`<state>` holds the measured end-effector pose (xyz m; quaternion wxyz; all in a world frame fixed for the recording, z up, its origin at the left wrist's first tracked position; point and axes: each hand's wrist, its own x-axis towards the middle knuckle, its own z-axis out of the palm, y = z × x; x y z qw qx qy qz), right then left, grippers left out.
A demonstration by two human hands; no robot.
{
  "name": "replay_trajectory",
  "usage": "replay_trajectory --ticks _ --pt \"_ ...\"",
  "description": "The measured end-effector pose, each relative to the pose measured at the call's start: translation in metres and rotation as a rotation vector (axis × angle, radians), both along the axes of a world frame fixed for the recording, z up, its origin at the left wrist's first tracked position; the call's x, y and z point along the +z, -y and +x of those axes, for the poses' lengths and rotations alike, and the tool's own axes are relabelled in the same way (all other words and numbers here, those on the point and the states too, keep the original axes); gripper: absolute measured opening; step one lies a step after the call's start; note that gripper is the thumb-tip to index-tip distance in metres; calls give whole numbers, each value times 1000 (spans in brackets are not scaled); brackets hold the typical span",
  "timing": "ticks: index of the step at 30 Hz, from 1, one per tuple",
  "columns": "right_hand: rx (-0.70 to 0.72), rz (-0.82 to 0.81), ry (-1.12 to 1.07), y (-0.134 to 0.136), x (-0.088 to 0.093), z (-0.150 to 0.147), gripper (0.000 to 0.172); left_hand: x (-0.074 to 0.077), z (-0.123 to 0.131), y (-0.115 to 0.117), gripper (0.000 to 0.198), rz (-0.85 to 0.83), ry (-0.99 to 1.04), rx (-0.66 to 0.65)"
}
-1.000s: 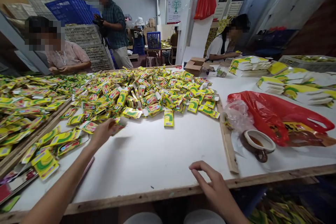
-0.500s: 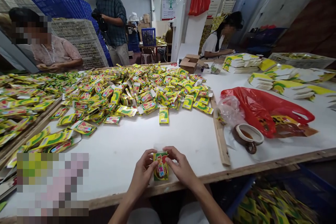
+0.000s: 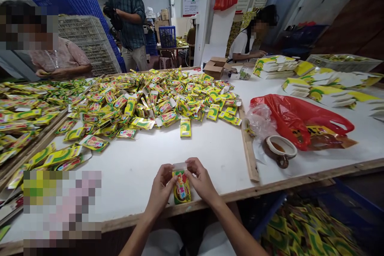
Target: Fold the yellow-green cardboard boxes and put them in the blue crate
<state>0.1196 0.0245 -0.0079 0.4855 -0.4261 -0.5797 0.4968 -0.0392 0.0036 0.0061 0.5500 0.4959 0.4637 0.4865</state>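
Near the table's front edge, a small yellow and green printed carton (image 3: 181,190) is held upright between both hands, its white top flap (image 3: 180,165) showing. My left hand (image 3: 163,186) grips its left side, thumb on the front face. On the other side, my right hand (image 3: 202,182) pinches the upper right edge, fingers bent around the flap. Beyond the hands, a single carton (image 3: 185,128) lies at the front of a large heap of similar cartons (image 3: 144,104).
Right of a wooden strip (image 3: 249,156) are a brown mug (image 3: 279,150) of liquid, a red plastic bag (image 3: 300,116) and stacked flat cartons (image 3: 276,68). A blue crate (image 3: 345,204) of cartons sits below the table's right side. Co-workers sit at left and right; another person stands behind.
The camera view has shifted slightly. My hands still hold the carton, and its white top flap now shows more clearly between my fingers.
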Motion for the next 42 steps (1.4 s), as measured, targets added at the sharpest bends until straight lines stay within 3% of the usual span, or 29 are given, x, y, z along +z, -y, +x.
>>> replay_trajectory --ticks 3,7,13,24,33,36,39,42 --pt "7 -9 -25 1 2 0 29 2 1 2 38 -9 26 12" --pt "17 24 57 3 9 0 12 4 -1 3 23 7 -126 -2" --pt "-17 31 97 5 17 -4 18 11 3 3 21 19 -196 92" --pt "-39 -29 178 -4 30 -10 12 13 8 -3 21 -4 -169 163" --pt "-36 -89 31 11 11 -12 17 4 2 9 25 -36 -152 110" --pt "-51 -78 18 12 15 -13 17 8 4 5 27 -6 -209 71" --pt "-143 -42 107 19 33 14 21 13 -2 -12 27 80 -337 117" --pt "-214 -50 369 39 53 89 26 10 -18 -44 31 148 -554 300"
